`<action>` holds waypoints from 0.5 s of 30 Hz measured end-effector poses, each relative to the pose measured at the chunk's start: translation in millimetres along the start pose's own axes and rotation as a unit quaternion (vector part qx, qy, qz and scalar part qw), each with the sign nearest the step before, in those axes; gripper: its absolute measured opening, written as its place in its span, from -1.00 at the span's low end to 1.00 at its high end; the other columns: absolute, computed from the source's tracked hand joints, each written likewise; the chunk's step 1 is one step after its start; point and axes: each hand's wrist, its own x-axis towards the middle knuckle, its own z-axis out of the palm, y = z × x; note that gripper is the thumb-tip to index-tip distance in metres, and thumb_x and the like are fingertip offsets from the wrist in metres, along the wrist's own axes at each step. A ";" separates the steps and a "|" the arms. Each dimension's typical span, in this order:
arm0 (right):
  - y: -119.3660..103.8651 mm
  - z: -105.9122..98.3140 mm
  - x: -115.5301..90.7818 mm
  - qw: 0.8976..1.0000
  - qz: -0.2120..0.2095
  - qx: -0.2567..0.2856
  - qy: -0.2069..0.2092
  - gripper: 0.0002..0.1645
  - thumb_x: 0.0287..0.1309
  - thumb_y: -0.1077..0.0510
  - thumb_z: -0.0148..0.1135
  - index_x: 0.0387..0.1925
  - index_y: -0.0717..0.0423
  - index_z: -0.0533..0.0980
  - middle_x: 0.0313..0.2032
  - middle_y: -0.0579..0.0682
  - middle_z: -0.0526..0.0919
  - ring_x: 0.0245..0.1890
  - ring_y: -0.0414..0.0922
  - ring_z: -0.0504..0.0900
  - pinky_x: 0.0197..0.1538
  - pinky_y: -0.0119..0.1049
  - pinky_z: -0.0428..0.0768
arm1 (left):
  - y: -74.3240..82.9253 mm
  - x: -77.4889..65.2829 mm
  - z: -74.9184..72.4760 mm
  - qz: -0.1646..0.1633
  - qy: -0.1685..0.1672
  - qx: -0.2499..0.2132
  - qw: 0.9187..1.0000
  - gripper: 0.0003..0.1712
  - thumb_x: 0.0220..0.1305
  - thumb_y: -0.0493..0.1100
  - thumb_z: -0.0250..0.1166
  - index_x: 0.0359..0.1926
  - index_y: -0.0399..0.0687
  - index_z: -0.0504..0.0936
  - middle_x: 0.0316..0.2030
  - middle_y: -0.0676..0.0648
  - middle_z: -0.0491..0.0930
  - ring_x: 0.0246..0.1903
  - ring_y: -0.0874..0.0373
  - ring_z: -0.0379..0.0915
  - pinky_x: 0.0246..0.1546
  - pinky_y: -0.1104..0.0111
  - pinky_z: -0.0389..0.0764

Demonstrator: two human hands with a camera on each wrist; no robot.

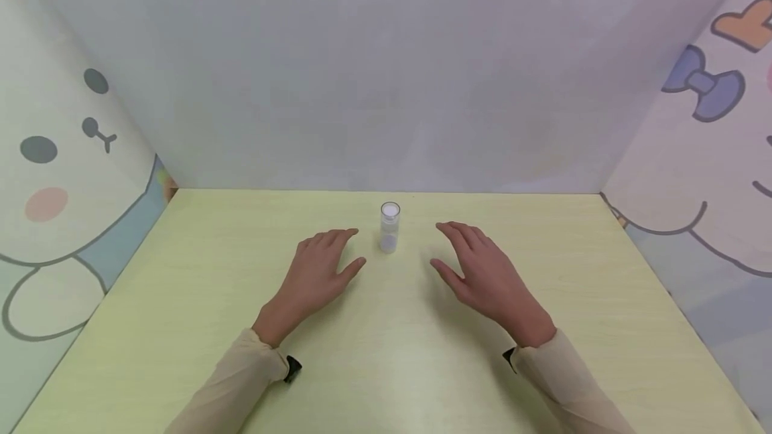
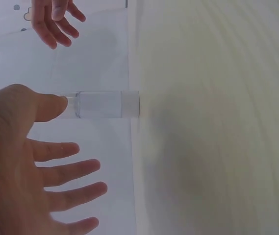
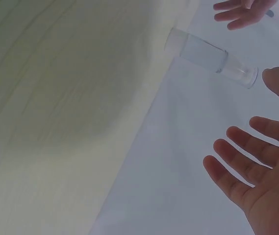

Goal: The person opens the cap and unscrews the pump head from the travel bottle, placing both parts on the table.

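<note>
A small clear cylindrical container (image 1: pixel 389 228) with a white band at its lower end (image 2: pixel 130 104) stands upright on the pale wood-grain table (image 1: pixel 386 327). To its left is my left hand (image 1: pixel 316 270), fingers spread and lightly bent, with nothing held. My right hand (image 1: pixel 485 272) hovers on the other side, a little farther away, likewise empty with relaxed fingers. In the left wrist view the thumb overlaps the container's upper end; the head view shows a gap between them. The right wrist view shows the whole container (image 3: pixel 203 53) apart from the right fingers.
A plain whitish wall (image 1: pixel 386 86) rises behind the table's back edge. Side panels with cartoon drawings stand at the left (image 1: pixel 54 233) and right (image 1: pixel 681 173). Beige sleeves cover both forearms, and a dark strap piece (image 1: pixel 292 369) shows at the left wrist.
</note>
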 end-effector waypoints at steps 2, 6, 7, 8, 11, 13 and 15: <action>-0.8 2.2 4.9 1.000 0.004 0.004 -0.001 -0.25 0.40 -0.10 0.31 0.45 0.15 0.34 0.30 0.14 0.54 0.29 0.12 0.55 0.29 0.09 0.59 | 1.8 2.4 0.3 -0.002 0.000 -0.006 1.000 -0.37 0.48 0.16 0.26 0.43 0.00 0.47 0.31 -0.13 0.57 0.32 -0.19 0.48 0.34 -0.19 0.40; -1.8 7.5 13.9 1.000 0.017 0.014 0.006 -0.26 0.40 -0.11 0.31 0.43 0.13 0.35 0.28 0.12 0.55 0.27 0.11 0.57 0.24 0.06 0.62 | 4.2 7.7 2.4 -0.009 0.002 -0.018 1.000 -0.38 0.49 0.15 0.26 0.42 0.00 0.48 0.30 -0.11 0.58 0.31 -0.18 0.49 0.34 -0.17 0.41; -2.1 8.9 15.8 1.000 0.021 0.017 0.007 -0.27 0.40 -0.12 0.31 0.43 0.13 0.36 0.28 0.12 0.55 0.26 0.11 0.57 0.22 0.06 0.64 | 4.7 9.2 3.1 -0.010 0.002 -0.021 1.000 -0.39 0.49 0.15 0.26 0.41 0.00 0.48 0.30 -0.11 0.59 0.30 -0.18 0.50 0.34 -0.17 0.41; -2.3 10.5 17.7 0.999 0.025 0.021 0.009 -0.28 0.40 -0.11 0.31 0.42 0.13 0.36 0.27 0.11 0.55 0.26 0.11 0.58 0.20 0.05 0.65 | 5.1 10.8 4.0 -0.011 0.003 -0.024 1.000 -0.39 0.48 0.14 0.26 0.41 0.00 0.49 0.29 -0.11 0.59 0.29 -0.18 0.51 0.33 -0.16 0.42; -3.8 14.8 22.8 0.999 0.035 0.039 0.008 -0.30 0.40 -0.10 0.31 0.41 0.12 0.37 0.27 0.10 0.55 0.26 0.10 0.57 0.15 0.05 0.68 | 6.2 15.3 6.6 -0.011 0.004 -0.029 0.999 -0.42 0.48 0.11 0.28 0.39 -0.02 0.51 0.26 -0.10 0.62 0.26 -0.16 0.53 0.31 -0.15 0.44; -4.8 18.0 26.2 0.998 0.038 0.056 0.004 -0.31 0.40 -0.09 0.31 0.40 0.13 0.38 0.27 0.10 0.55 0.27 0.09 0.57 0.17 0.04 0.67 | 6.5 17.9 8.3 -0.011 0.006 -0.029 0.999 -0.44 0.47 0.09 0.29 0.37 -0.02 0.52 0.23 -0.09 0.63 0.24 -0.15 0.54 0.29 -0.14 0.46; -5.7 21.4 29.9 0.996 0.041 0.075 0.001 -0.32 0.40 -0.08 0.31 0.39 0.13 0.39 0.27 0.10 0.55 0.27 0.08 0.57 0.21 0.03 0.65 | 6.6 20.0 9.6 -0.012 0.007 -0.029 0.999 -0.45 0.47 0.07 0.29 0.36 -0.02 0.52 0.21 -0.08 0.65 0.23 -0.14 0.55 0.28 -0.13 0.48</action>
